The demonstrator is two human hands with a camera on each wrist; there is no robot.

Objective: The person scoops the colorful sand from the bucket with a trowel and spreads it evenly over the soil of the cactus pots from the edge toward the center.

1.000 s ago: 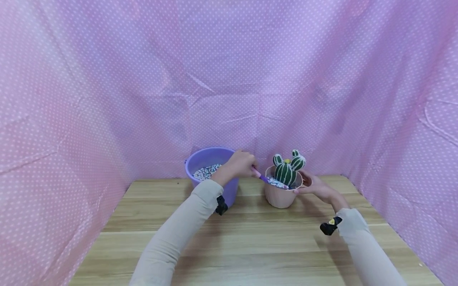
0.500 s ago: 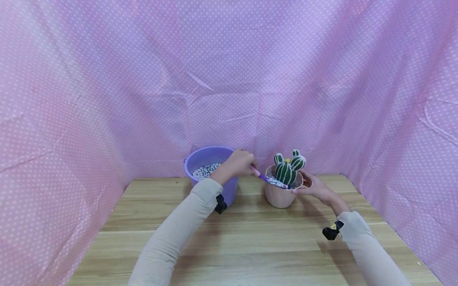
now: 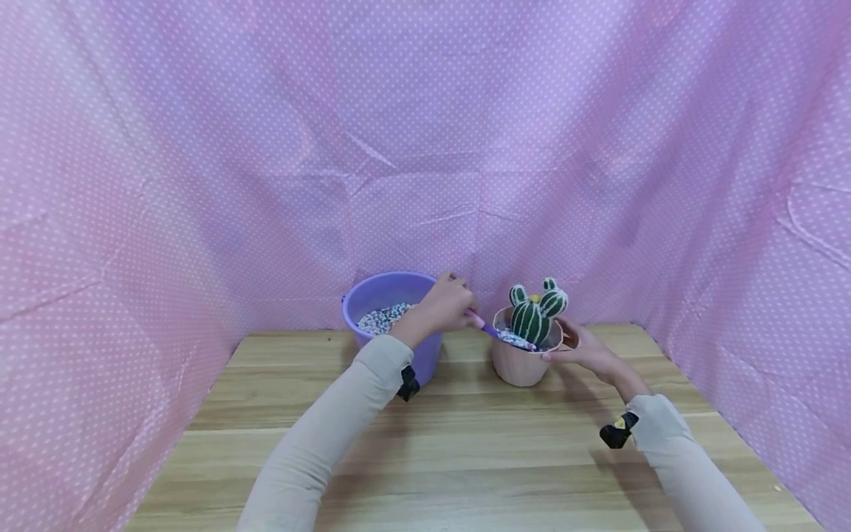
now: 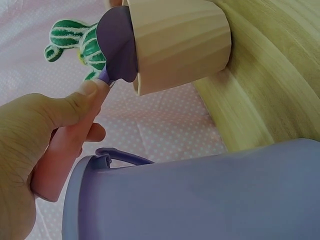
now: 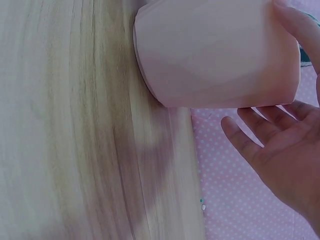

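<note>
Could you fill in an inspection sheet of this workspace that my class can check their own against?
Surface: wood-grain table.
Job's things: cactus in a pale pink pot; scoop bearing pale beads at the pot's rim; purple bucket with more beads, partly hidden.
Clutter: tiny pale speck near the table's right edge, too small to identify.
Hands: left hand grips the scoop; right hand holds the pot's side.
Cables: nothing seen.
Surroundings: pink polka-dot cloth behind and on both sides.

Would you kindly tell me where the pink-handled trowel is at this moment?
In the head view, the trowel is right of centre, held in the left hand, its blade at the rim of the pot, beside the cactus.
</note>
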